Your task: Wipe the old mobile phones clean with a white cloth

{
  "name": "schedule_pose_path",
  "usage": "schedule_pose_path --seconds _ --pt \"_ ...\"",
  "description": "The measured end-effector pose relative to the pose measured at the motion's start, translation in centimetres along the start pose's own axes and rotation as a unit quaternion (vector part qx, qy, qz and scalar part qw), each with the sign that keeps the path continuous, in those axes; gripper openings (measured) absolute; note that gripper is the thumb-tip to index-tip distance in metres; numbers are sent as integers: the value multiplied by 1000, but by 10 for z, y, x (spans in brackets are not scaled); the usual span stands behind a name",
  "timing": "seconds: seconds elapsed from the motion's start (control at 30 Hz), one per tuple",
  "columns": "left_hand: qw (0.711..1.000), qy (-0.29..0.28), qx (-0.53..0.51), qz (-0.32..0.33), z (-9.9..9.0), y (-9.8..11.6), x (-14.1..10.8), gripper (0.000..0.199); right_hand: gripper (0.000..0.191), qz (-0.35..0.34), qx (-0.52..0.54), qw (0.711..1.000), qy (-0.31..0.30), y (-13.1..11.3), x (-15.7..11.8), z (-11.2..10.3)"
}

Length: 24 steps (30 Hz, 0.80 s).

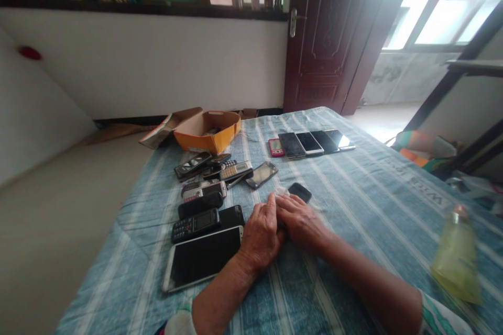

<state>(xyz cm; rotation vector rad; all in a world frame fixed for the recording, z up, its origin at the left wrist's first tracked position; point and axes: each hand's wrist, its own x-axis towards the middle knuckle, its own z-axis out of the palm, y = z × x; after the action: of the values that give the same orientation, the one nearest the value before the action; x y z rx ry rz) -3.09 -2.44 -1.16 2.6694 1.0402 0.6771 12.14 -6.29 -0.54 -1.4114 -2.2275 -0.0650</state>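
My left hand (pixel 261 234) and my right hand (pixel 302 221) meet over the table, their fingers bent and touching. A bit of whitish, thin material (pixel 280 191) peeks out past the fingertips; whatever else lies between the hands is hidden. Just beyond my right fingers rests a small dark phone (pixel 300 192). To the left of my left hand lies a large white-framed phone (pixel 204 257) with a black screen, a black keypad phone (pixel 195 225) behind it. A grey touchscreen phone (pixel 262 175) lies farther off, near a pile of older keypad phones (pixel 236 169).
An open orange cardboard box (pixel 208 138) stands at the far left edge of the striped cloth (pixel 353 204). A small pink phone (pixel 275 147) and several smartphones (pixel 309 143) form a row at the back. A spray bottle with yellow liquid (pixel 458 256) stands at right.
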Motion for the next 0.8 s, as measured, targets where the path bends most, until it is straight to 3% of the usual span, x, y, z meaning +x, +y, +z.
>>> schedule_pose_path --seconds 0.3,0.6,0.67,0.8 --pt "1000 -2 18 -5 -2 4 1 74 28 155 -92 983 40 36 -8 2" --pt "1000 -12 13 -12 -5 3 1 72 25 22 4 1000 6 -1 -4 3" --pt "1000 -8 15 -11 -4 3 1 70 25 36 -8 999 4 5 -2 2" --pt "1000 -5 22 -9 -4 4 2 70 30 144 -68 986 41 22 -4 3"
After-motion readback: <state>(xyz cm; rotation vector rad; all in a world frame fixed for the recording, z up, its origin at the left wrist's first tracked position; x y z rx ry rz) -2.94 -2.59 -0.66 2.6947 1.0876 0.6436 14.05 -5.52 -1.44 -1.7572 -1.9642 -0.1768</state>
